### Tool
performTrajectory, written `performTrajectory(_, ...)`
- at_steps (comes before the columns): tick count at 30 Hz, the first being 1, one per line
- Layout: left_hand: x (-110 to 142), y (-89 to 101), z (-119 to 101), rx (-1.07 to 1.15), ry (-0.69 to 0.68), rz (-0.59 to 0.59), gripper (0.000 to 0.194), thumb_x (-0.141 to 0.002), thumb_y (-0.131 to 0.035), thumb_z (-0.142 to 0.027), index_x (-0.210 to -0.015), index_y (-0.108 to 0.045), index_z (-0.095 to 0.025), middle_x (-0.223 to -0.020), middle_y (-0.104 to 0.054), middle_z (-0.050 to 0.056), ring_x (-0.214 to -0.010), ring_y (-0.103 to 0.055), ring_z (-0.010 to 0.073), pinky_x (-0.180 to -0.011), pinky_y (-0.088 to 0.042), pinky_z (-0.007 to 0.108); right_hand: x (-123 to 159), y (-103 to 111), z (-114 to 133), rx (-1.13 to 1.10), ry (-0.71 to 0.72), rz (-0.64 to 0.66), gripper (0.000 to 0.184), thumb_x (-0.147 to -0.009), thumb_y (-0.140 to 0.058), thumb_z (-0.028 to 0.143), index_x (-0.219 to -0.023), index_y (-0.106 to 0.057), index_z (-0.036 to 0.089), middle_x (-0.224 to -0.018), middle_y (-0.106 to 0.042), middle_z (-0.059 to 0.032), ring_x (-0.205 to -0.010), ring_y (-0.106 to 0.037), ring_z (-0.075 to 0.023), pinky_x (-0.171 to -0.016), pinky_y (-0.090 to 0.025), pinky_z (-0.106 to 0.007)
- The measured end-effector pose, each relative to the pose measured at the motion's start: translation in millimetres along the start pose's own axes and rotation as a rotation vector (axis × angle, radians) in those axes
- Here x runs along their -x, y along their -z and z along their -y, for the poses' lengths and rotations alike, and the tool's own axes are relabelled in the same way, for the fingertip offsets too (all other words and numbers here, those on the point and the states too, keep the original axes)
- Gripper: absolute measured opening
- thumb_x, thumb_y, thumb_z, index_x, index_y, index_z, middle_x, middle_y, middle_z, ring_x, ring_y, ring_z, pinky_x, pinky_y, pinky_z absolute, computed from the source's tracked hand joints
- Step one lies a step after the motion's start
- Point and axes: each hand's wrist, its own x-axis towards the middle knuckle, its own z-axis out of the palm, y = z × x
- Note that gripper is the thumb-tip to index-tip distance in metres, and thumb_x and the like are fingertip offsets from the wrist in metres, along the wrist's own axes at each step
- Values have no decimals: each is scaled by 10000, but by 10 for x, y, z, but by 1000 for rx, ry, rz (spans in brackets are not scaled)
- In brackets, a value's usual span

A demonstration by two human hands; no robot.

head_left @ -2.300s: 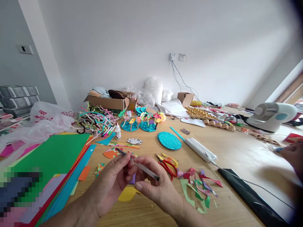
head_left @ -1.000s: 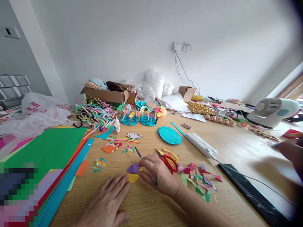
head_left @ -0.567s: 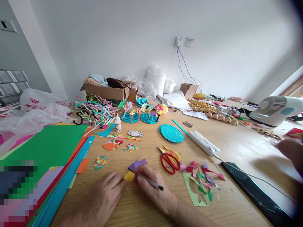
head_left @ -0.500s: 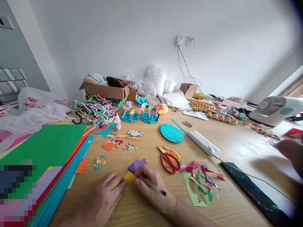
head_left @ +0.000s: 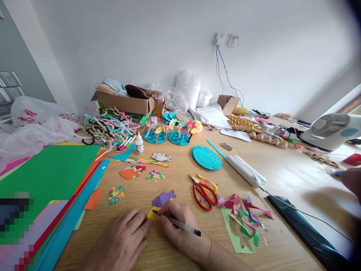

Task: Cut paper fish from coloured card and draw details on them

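Note:
My right hand grips a pen, its tip on a small yellow paper piece. Part of that yellow piece is hidden under the right fingers. My left hand lies flat with fingers stretched, its fingertips at the lower left edge of the yellow paper. Just beyond the pen lies a purple paper fish. Red-handled scissors rest to the right of my right hand. An orange paper fish and a grey-white fish cutout lie farther back.
Coloured paper sheets are stacked at left. Paper scraps lie at right, beside a black panel and white power strip. Blue discs, a glue bottle and pipe cleaners sit farther back. Another person's hand shows at right.
The pen tip has shifted down from the upper edge of the yellow paper onto its surface. My left hand stays nearly in place. The view has tilted slightly.

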Motion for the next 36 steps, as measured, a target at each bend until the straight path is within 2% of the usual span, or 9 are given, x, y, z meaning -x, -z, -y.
performTrajectory(14, -52, 61, -6, -79, -57, -76, 467, -821, -412, -123, -1263, -504, -244, -1047, -666, 8, -946, -584, 196, -802, -504, 281, -3, -15, 13, -3, 0, 21, 136, -724, -476, 101, -766, -583, 175, -535, -521, 36, -439, -457, -90, -479, -343, -184)
performTrajectory(22, -57, 69, -13, -89, -52, -84, 458, -791, -400, -107, -1210, -535, -233, -1011, -679, 14, -913, -606, 196, -759, -522, 288, 8, -23, -10, 47, 8, -19, 122, -728, -469, 121, -749, -576, 176, -544, -522, 30, -450, -457, -94, -492, -355, -192)
performTrajectory(26, -55, 70, -20, -100, -60, -81, 452, -781, -393, -103, -1187, -551, -222, -994, -684, 20, -898, -612, 202, -744, -530, 300, 7, -14, -6, 42, 7, 3, 127, -730, -462, 123, -747, -577, 174, -537, -523, 30, -442, -453, -92, -481, -353, -188)
performTrajectory(36, -6, 53, -25, -112, -44, -61, 455, -823, -432, -142, -1254, -522, -254, -1054, -667, 9, -949, -585, 199, -823, -499, 296, -5, -21, -8, 53, 6, 15, 130, -738, -468, 121, -767, -581, 178, -551, -536, 27, -460, -477, -99, -505, -371, -193)
